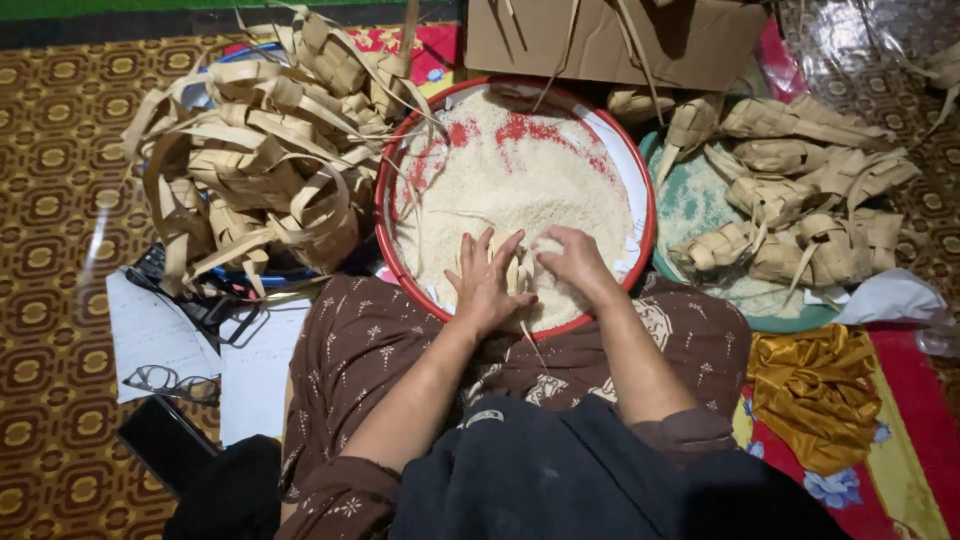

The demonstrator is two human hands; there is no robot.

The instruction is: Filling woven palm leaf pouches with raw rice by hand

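Note:
A round red-rimmed basin full of white rice grains rests against my lap. My left hand and my right hand meet at its near edge, both closed around a small woven palm-leaf pouch held over the rice. The pouch is mostly hidden by my fingers; a leaf strip hangs down from it.
A heap of empty woven leaf casings lies in a blue basin at left. Filled pouches sit on a green tray at right. Cardboard box behind. Papers, spectacles and a phone lie at left, gold cloth at right.

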